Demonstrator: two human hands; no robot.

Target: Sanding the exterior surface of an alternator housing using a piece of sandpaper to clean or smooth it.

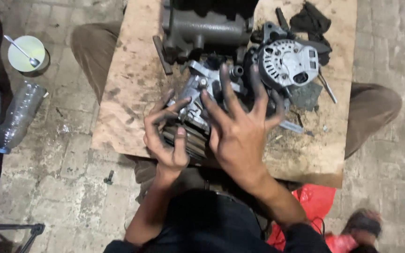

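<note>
A greasy metal alternator part [198, 100] with a ribbed pulley end lies on a worn plywood board [132, 89] across my lap. My left hand [167, 136] curls around its near left side, fingers touching the housing. My right hand [242, 126] hovers just to the right of it, fingers spread wide, back of the hand toward me, holding nothing. Behind my right fingers sits a second silver alternator housing [289, 63] with vent slots.
A large grey cast housing [207, 28] stands at the board's far edge. A black rag [311, 21] and a screwdriver [326, 86] lie at right. On the paved floor at left are a plastic bottle [19, 115], a cup with a spoon [26, 52], and a bolt [109, 177]. A red bag [317, 201] lies at the lower right.
</note>
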